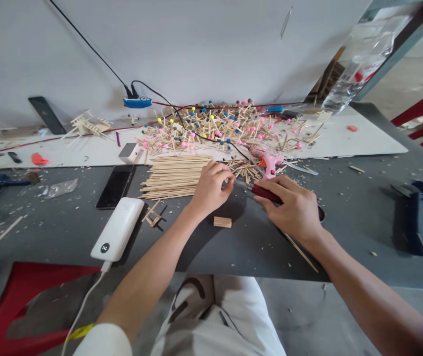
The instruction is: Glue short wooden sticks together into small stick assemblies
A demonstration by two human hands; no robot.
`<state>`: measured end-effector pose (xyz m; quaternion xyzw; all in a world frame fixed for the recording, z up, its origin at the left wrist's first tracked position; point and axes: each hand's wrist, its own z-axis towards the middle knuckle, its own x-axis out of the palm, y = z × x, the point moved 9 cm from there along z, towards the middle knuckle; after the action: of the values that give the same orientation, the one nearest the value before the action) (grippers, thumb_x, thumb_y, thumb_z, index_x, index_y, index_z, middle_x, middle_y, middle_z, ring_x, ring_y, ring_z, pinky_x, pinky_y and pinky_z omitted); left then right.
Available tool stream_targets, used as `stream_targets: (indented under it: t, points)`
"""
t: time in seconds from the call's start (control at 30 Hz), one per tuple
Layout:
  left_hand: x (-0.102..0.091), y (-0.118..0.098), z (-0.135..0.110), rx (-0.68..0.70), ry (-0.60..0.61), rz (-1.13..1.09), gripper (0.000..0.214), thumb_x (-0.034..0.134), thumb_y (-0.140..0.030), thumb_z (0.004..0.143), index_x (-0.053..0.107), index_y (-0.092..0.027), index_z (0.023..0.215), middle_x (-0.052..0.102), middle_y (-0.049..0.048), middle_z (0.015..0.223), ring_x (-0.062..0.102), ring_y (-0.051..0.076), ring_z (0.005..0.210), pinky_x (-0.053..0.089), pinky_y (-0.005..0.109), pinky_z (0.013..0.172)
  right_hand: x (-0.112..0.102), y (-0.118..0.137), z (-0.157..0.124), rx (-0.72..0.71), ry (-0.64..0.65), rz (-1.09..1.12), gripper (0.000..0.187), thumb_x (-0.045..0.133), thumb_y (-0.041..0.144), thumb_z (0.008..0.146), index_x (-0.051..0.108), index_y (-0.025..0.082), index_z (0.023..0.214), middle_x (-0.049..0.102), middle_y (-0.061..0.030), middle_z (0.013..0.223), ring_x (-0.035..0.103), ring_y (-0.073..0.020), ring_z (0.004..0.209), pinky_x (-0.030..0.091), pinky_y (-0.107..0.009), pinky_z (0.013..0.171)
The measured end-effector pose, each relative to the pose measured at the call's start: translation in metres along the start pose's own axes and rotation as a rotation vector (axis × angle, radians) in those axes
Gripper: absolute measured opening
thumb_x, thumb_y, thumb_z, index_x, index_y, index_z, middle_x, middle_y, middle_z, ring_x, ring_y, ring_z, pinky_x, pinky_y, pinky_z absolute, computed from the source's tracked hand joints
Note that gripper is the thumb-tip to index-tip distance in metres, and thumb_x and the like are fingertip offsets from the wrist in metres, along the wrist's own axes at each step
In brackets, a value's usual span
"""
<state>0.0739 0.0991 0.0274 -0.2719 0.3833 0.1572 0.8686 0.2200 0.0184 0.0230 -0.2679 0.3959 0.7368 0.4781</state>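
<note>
My right hand [293, 203] is wrapped round a red-handled tool [266, 193] whose thin metallic front end points left. The tool's tip reaches toward my left hand [214, 184], which is closed in a pinch; whatever is between its fingertips is too small to make out. Below the left hand lies a small block of short sticks side by side [222, 222]. Beside that hand is a row of long wooden sticks [176, 175]. A pink glue gun [269, 162] rests just beyond the tool. One stick [300, 252] lies under the right wrist.
A heap of sticks with coloured balls [211, 123] spreads along the back. To the left are a white power bank [117, 230], a dark phone [115, 188] and a small stick frame [152, 216]. A plastic bottle [363, 69] stands at the back right.
</note>
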Motion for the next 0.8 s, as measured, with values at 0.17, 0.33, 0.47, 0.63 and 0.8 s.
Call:
stream_targets:
  t: [0.17, 0.33, 0.47, 0.63, 0.8]
  points:
    - [0.005, -0.003, 0.000, 0.032, 0.040, 0.101, 0.012, 0.054, -0.013, 0.095, 0.063, -0.016, 0.088, 0.067, 0.0078, 0.098, 0.057, 0.023, 0.102, 0.045, 0.039, 0.091, 0.001, 0.000, 0.000, 0.003, 0.001, 0.003, 0.030, 0.066, 0.026, 0.088, 0.075, 0.024, 0.117, 0.074, -0.0069, 0.104, 0.072, -0.0216, 0.086, 0.053, -0.029, 0.070]
    - [-0.007, 0.016, -0.001, -0.018, 0.006, 0.167, 0.016, 0.049, -0.012, 0.096, 0.060, -0.017, 0.086, 0.065, 0.0089, 0.097, 0.054, 0.025, 0.103, 0.044, 0.040, 0.090, -0.003, -0.002, 0.001, -0.004, -0.031, 0.082, 0.028, 0.065, 0.025, 0.088, 0.075, 0.024, 0.114, 0.074, -0.0068, 0.104, 0.072, -0.0229, 0.090, 0.054, -0.030, 0.073]
    - [-0.026, 0.038, -0.005, -0.122, -0.114, 0.139, 0.019, 0.047, -0.015, 0.097, 0.055, -0.019, 0.081, 0.063, 0.0075, 0.087, 0.055, 0.024, 0.092, 0.045, 0.038, 0.084, -0.005, -0.003, 0.002, 0.000, -0.042, 0.128, 0.027, 0.066, 0.025, 0.087, 0.074, 0.025, 0.113, 0.074, -0.0064, 0.103, 0.072, -0.0231, 0.091, 0.055, -0.032, 0.076]
    - [-0.027, 0.036, -0.005, -0.144, -0.171, -0.040, 0.023, 0.048, -0.030, 0.101, 0.061, -0.019, 0.086, 0.066, 0.0078, 0.089, 0.059, 0.022, 0.091, 0.048, 0.036, 0.084, -0.004, -0.004, 0.003, 0.012, -0.025, 0.124, 0.027, 0.067, 0.023, 0.087, 0.074, 0.024, 0.113, 0.074, -0.0065, 0.103, 0.072, -0.0231, 0.091, 0.056, -0.032, 0.077]
    - [-0.009, 0.018, -0.003, -0.114, -0.065, -0.301, 0.023, 0.062, -0.041, 0.095, 0.070, -0.020, 0.090, 0.071, 0.0064, 0.095, 0.064, 0.021, 0.099, 0.049, 0.038, 0.093, -0.001, -0.003, 0.002, 0.003, -0.003, 0.104, 0.030, 0.069, 0.022, 0.085, 0.074, 0.024, 0.114, 0.074, -0.0071, 0.106, 0.072, -0.0241, 0.092, 0.056, -0.033, 0.078]
